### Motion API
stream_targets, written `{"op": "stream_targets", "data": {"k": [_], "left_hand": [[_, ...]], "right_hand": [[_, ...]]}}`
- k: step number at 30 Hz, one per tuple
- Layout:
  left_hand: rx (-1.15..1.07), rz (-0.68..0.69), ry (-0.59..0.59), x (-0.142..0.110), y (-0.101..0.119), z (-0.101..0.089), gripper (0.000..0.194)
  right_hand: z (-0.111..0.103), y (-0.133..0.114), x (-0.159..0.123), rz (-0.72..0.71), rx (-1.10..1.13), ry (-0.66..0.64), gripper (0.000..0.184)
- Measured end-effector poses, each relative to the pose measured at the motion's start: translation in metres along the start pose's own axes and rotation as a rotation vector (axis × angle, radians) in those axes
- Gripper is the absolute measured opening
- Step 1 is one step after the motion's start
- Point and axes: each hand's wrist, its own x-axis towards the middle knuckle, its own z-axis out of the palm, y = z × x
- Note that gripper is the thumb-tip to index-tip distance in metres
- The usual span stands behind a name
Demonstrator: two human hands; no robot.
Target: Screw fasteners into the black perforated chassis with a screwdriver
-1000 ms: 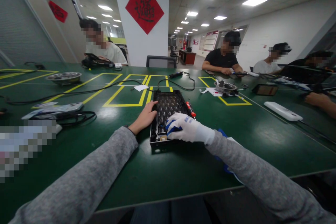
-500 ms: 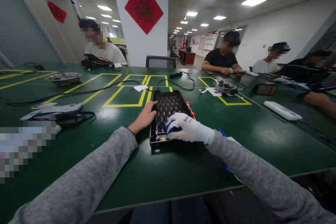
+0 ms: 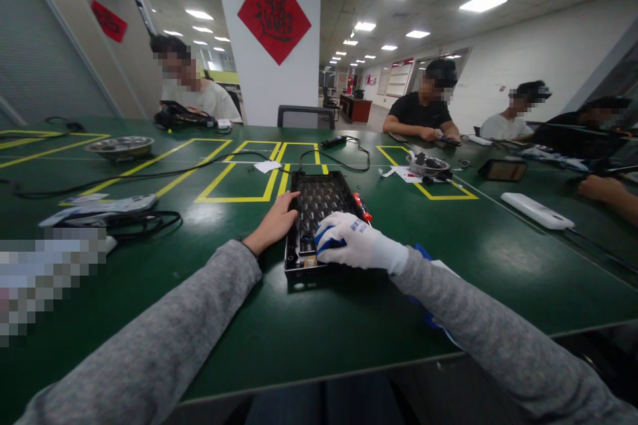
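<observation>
A black rectangular tray-like frame (image 3: 319, 202) with a perforated bottom lies on the green table (image 3: 309, 325) in front of me. My bare left hand (image 3: 276, 220) rests flat against its left edge, fingers stretched along the rim. My right hand (image 3: 349, 244), in a white glove with blue fingertips, lies curled over the near right part of the frame; its fingertips press down inside near a small part that I cannot make out. A red-handled tool (image 3: 363, 206) lies beside the frame's right edge.
Yellow tape boxes (image 3: 239, 172) mark the table. Black cables (image 3: 149, 220) and a white device (image 3: 107, 204) lie at left, a metal bowl (image 3: 121, 145) farther back, a white power strip (image 3: 537, 210) at right. Several other people sit around the far and right sides.
</observation>
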Motion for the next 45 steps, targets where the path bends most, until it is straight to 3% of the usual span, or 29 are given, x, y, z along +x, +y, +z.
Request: {"op": "stream_targets", "data": {"k": [45], "left_hand": [[-0.004, 0.010, 0.014, 0.0003, -0.0016, 0.0008, 0.059]], "right_hand": [[0.0013, 0.0007, 0.0001, 0.006, 0.019, -0.017, 0.020]]}}
